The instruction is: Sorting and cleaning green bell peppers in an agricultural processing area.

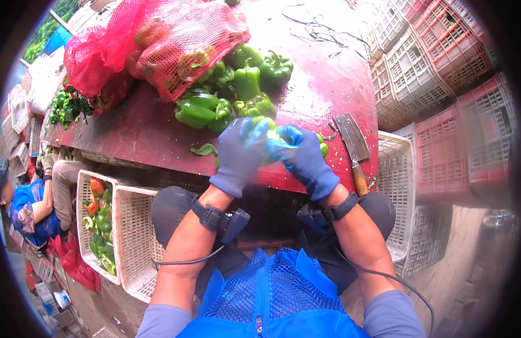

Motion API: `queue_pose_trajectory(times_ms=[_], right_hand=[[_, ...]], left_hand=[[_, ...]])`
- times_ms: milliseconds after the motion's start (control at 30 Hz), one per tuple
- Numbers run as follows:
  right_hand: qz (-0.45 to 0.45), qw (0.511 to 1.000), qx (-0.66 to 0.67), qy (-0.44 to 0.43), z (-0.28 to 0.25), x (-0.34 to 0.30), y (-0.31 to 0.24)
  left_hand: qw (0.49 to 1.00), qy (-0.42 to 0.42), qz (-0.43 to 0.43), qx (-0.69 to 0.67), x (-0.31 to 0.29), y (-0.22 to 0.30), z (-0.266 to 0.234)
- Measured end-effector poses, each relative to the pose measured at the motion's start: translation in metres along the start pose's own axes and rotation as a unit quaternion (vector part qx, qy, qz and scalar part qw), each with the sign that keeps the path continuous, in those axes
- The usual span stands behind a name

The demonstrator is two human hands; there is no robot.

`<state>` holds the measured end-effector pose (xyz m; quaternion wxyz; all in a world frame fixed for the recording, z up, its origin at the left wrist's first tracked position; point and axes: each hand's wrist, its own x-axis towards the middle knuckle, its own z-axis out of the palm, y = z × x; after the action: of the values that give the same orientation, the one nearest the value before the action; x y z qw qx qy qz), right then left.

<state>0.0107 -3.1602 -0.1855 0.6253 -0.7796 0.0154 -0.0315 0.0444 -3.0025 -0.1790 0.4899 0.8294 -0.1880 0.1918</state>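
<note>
1. Head view: I've got both gloved hands at centre frame, close together over the near edge of the red desk (pixel 133 127).
2. Left hand (pixel 239 151): fingers curled, gripping a green pepper (pixel 271 133); detail blurred.
3. Right hand (pixel 306 159): fingers closed on the same pepper from its right side. I can't make out exact finger contacts.
4. Pepper sits between the hands at mid-frame, mostly hidden by the gloves.
5. Just above the hands I see a pile of whole green peppers (pixel 247 83); a red mesh bag (pixel 178 42) touches it, upper left.
6. Knife (pixel 353 141), broad blade, wooden handle toward me, lies on the desk right of the right hand.
7. Lower left: white crate (pixel 83 236) with green and red peppers, beside another white crate (pixel 137 242).
8. Right: white crate (pixel 397 186) by the desk; stacked crates (pixel 415 65) upper right.
9. Far left: another person (pixel 30 205), blue vest.
</note>
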Motion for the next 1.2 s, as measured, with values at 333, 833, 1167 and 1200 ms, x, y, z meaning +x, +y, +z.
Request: queue_pose_trajectory(times_ms=[333, 833, 1167, 1200], right_hand=[[0.176, 0.952, 0.244, -0.055, -0.010, -0.002, -0.030], [0.164, 0.951, 0.259, 0.044, -0.005, -0.003, -0.026], [-0.017, 0.962, -0.220, 0.162, -0.111, 0.003, -0.052], [-0.001, 0.942, -0.289, 0.169, -0.129, 0.000, -0.054]], left_hand=[[0.998, 0.031, -0.008, -0.062, 0.001, 0.001, 0.004], [0.881, 0.031, -0.268, -0.390, 0.007, 0.004, 0.003], [0.866, 0.077, -0.225, -0.439, 0.025, -0.023, -0.020], [0.857, 0.089, -0.172, -0.478, 0.023, -0.037, -0.024]])
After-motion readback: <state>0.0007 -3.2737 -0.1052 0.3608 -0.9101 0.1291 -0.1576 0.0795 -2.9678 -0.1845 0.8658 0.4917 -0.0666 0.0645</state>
